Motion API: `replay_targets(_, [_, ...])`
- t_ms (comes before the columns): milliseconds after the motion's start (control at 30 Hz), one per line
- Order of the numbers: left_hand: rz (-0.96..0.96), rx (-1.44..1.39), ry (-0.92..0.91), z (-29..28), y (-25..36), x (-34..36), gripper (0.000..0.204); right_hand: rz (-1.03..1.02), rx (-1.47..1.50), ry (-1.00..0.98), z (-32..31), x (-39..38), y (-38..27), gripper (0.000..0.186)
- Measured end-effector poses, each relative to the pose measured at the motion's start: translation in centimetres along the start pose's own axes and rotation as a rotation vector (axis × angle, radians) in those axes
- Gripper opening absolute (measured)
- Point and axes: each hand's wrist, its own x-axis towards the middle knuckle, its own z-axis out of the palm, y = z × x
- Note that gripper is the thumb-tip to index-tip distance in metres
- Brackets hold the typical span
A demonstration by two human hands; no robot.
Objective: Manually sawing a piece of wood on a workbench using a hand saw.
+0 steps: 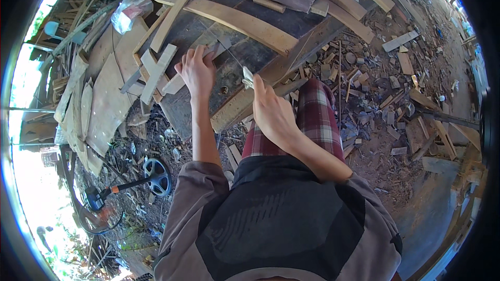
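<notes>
My left hand [198,73] is closed on a narrow pale board [172,84] lying on the dark worktop [179,117], with its fingertips near the board's upper end. My right hand [268,106] grips the light handle [247,75] of a tool with a long, thin metal blade [232,55]. The blade's tip reaches the board's far end, right of my left fingers; I cannot tell if they touch. Beside my left hand, short pale slats [159,73] lie crossed at the worktop's left edge.
Long curved planks [239,21] and wood offcuts lie across the worktop's back. A plastic bag [130,13] sits on sheet wood [104,114] at left. Scraps [375,104] litter the ground at right. A wheeled device with a dark pole [156,177] lies at lower left.
</notes>
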Motion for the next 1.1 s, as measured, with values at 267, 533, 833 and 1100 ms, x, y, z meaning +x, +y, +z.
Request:
replay_targets(267, [0.008, 0.034, 0.037, 0.3, 0.0, -0.1, 0.018, 0.052, -0.063, -0.105, -0.4, 1.5, -1.3, 0.050])
replay_targets(533, [-0.020, 0.089, 0.050, 0.6, -0.1, 0.4, 0.019, 0.040, -0.139, -0.067, 1.4, 3.1, -1.1, 0.053])
replay_targets(833, [-0.213, -0.022, -0.280, 1.6, -2.2, 3.4, 0.029, -0.003, -0.144, -0.162, 2.0, 2.8, 1.3, 0.065])
replay_targets(1100, [0.083, -0.191, -0.092, 3.1, -2.1, 1.2, 0.044, 0.030, -0.168, -0.228, 1.3, 2.3, 0.9, 0.065])
